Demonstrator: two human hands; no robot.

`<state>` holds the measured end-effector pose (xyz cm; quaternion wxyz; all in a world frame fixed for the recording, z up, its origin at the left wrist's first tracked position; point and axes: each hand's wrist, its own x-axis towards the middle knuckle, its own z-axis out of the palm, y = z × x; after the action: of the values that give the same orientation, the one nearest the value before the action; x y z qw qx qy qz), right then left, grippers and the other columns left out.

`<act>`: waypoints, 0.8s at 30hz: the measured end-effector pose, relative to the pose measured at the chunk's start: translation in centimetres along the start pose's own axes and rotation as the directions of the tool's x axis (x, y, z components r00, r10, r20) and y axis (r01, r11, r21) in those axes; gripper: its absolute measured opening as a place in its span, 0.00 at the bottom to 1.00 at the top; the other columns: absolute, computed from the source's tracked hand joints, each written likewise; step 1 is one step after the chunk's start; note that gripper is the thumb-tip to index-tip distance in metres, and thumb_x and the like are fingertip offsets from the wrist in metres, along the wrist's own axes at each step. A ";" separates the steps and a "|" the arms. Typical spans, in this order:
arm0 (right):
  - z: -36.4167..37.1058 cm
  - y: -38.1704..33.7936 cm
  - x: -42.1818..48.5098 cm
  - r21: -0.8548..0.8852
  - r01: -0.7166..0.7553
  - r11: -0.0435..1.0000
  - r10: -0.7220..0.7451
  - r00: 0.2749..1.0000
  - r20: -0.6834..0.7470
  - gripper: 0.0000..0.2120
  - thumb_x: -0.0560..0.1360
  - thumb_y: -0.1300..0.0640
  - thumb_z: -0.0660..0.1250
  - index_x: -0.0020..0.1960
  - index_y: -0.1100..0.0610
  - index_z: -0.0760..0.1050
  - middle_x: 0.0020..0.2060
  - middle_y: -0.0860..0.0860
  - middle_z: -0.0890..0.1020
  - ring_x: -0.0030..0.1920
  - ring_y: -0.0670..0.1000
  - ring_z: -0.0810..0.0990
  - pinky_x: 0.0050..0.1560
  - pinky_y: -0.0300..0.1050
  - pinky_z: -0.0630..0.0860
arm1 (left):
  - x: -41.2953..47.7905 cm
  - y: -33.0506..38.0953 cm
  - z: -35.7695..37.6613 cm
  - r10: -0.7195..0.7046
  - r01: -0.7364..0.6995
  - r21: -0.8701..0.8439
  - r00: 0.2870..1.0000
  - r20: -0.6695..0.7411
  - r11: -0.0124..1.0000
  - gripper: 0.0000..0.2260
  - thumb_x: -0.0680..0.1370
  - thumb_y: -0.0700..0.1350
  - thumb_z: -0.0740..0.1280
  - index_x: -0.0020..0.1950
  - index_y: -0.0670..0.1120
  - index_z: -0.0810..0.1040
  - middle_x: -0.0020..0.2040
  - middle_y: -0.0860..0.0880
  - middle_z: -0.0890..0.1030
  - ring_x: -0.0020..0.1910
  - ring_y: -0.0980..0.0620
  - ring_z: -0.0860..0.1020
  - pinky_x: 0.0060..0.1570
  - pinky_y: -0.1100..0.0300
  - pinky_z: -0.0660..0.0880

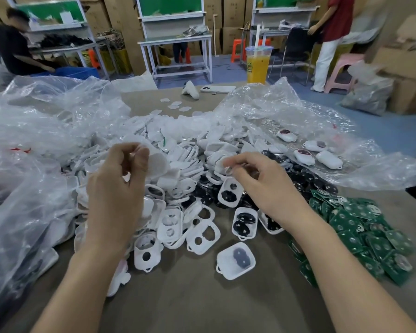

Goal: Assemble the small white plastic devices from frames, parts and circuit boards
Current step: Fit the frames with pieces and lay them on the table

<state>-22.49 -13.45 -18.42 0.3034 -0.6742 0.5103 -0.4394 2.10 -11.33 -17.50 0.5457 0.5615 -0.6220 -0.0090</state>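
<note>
A large heap of white plastic frames (pixel 197 234) and covers fills the middle of the table. My left hand (pixel 117 188) is raised over the heap and holds a translucent white cover piece (pixel 157 164) between thumb and curled fingers. My right hand (pixel 262 181) hovers over the heap with its fingertips pinched together near a white frame (pixel 222 162); whether it holds a part is unclear. Black round parts (pixel 300 174) lie behind it. Green circuit boards (pixel 360 224) are piled at the right. A frame fitted with a dark part (pixel 235 259) lies near the front.
Clear plastic bags (pixel 34 131) spread along the left and back right. Several finished white devices (pixel 305 156) sit on the right bag. An orange drink cup (pixel 258 66) and a phone (pixel 217 89) stand at the far edge. People work at benches behind.
</note>
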 end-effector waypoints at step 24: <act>1.0 -1.7 -0.5 0.340 -0.134 0.931 0.073 0.980 0.188 0.07 0.79 0.58 0.70 0.51 0.48 0.84 0.44 0.51 0.84 0.34 0.47 0.81 0.33 0.37 0.76 | -2.1 3.5 1.3 -0.054 0.046 0.117 0.996 0.069 0.992 0.13 0.84 0.56 0.58 0.59 0.49 0.76 0.42 0.52 0.83 0.43 0.47 0.78 0.52 0.43 0.75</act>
<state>-20.92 -12.45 -17.50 0.4843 -0.6167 0.4307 -0.4468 -1.65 -9.34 -17.28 0.4891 0.6068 -0.6265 -0.0072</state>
